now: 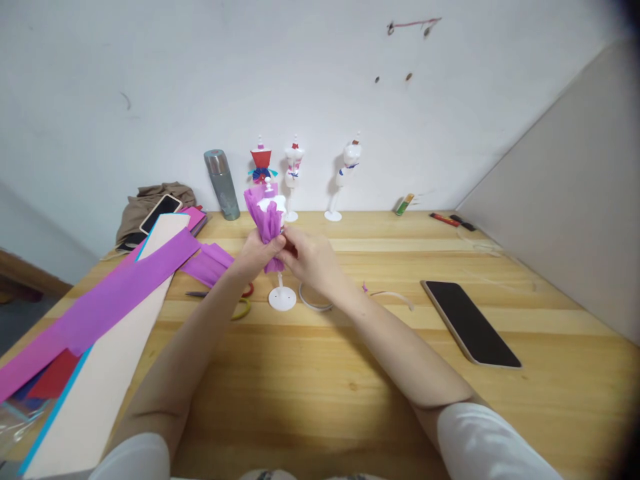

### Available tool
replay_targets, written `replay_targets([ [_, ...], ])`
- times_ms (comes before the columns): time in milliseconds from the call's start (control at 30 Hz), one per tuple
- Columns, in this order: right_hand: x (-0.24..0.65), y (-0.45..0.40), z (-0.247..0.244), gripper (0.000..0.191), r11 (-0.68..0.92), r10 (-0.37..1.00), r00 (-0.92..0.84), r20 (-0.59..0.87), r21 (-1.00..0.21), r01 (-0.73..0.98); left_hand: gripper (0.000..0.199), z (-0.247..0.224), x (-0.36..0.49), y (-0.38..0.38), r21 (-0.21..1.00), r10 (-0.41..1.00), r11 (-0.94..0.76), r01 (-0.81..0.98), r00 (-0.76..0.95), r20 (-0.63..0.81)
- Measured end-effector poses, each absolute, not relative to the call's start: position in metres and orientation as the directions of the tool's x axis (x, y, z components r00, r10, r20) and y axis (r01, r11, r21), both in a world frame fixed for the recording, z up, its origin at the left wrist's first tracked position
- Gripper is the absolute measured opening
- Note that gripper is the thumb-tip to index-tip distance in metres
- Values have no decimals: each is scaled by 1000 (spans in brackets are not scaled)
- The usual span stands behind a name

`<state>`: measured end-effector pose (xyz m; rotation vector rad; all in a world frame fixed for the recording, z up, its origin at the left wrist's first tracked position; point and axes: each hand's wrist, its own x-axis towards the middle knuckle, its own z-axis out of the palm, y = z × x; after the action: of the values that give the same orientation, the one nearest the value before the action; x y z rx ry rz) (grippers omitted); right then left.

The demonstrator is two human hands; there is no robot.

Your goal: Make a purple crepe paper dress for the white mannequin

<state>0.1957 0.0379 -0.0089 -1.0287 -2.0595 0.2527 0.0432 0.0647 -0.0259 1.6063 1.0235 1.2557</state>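
Note:
A small white mannequin (282, 299) stands upright on its round base in the middle of the table. Purple crepe paper (271, 220) is gathered around its torso and flares out at the top left. My left hand (257, 254) pinches the gathered paper against the mannequin's waist. From the other side, my right hand (309, 259) is closed at the waist with thumb and fingertips together, touching the paper's edge; whether something thin is between them is hidden. Scissors (242, 308) with red and yellow handles lie under my left forearm. A white ring of cord (316, 308) lies beside the base.
Several dressed mannequins (333, 215) and a grey flask (223, 187) line the wall. Paper strips (125, 293) cover the left side, with a phone (161, 212) behind them. A larger phone (473, 323) lies right. A glue stick (404, 204) and a red pen-like object (445, 219) are farther back.

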Motion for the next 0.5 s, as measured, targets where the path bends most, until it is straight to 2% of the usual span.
replay_targets([
  [100,202,39,-1,18,642,766,-399,503,-571,512,59,-24,44,64,950,944,-299,89,170,281],
  [200,210,43,3,27,578,802,-435,408,-712,398,54,-18,46,60,955,952,-270,122,181,246],
  [300,216,50,4,27,480,860,-339,382,-832,279,48,-13,48,56,970,962,-223,99,180,203],
  [333,217,52,4,32,469,866,-315,390,-851,235,48,-12,48,55,975,964,-209,72,184,194],
  [433,218,56,3,63,446,873,-290,392,-883,147,49,-14,47,56,981,957,-194,-12,216,192],
  [500,218,56,3,73,432,871,-317,375,-893,131,48,-17,45,58,981,951,-192,-26,241,193],
])
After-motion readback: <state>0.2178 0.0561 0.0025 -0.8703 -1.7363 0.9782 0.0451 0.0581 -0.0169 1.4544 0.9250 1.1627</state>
